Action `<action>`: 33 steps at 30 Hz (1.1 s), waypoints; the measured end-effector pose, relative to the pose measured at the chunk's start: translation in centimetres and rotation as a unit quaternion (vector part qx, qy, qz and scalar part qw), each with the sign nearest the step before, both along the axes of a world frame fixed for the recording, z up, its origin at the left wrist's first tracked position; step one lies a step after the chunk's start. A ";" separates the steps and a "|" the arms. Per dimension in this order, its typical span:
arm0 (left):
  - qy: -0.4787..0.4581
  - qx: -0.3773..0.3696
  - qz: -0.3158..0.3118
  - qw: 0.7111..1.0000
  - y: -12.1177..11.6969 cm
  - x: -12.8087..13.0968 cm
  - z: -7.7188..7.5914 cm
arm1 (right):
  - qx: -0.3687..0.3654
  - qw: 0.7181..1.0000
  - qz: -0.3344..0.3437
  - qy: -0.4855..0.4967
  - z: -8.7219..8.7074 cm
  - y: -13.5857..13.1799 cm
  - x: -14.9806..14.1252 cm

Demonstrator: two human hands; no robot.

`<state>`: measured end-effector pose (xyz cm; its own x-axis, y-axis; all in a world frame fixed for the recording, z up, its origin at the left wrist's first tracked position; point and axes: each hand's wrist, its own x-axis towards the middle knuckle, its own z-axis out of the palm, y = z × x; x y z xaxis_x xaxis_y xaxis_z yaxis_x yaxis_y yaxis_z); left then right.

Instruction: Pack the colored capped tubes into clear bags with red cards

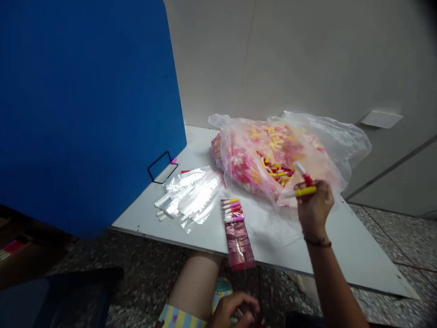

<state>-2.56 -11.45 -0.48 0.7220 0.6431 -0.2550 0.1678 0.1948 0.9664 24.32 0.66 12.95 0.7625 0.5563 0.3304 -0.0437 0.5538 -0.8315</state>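
My right hand [316, 205] is raised over the table's right side, just in front of the big plastic bag. Its fingers close on small marker-like sticks: a yellow and white stick [305, 192] and a red and white stick [307, 178]. Low in view, by my lap, my left hand [235, 310] has curled fingers; something pale shows in it, too hidden to name. Between the hands, a dark red printed pouch [239, 248] lies over the table's front edge, with several sticks [233, 211] lined up across its upper part.
The open clear bag [239, 159] is filled with many red, yellow and pink sticks. Clear plastic sleeves [196, 193] lie left of it on the white table [205, 239]. A blue panel [92, 105] with a black wire stand [160, 168] borders the left.
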 end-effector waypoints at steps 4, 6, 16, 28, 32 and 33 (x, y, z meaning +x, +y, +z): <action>-0.134 -0.050 0.105 0.984 0.3 2.2 2.7 | -0.052 0.992 0.081 0.086 -3.4 -8.3 -9.7; -0.129 -0.076 0.154 0.977 0.3 2.7 3.5 | -0.092 0.985 0.104 0.107 -6.0 -11.5 -12.9; -0.088 -0.049 0.226 0.969 -1.8 -0.2 2.1 | -0.240 0.954 0.176 -0.020 -12.9 -19.3 -14.7; -0.142 -0.037 0.226 0.963 -2.1 -1.0 1.3 | -0.356 0.816 0.340 -0.302 -12.0 -18.6 -15.2; -0.146 -0.024 0.233 0.961 -2.6 -0.6 0.7 | -0.343 0.814 0.302 -0.358 -12.2 -18.6 -15.1; -0.140 -0.018 0.233 0.962 -2.6 -0.4 0.6 | -0.339 0.823 0.315 -0.330 -12.4 -18.7 -15.1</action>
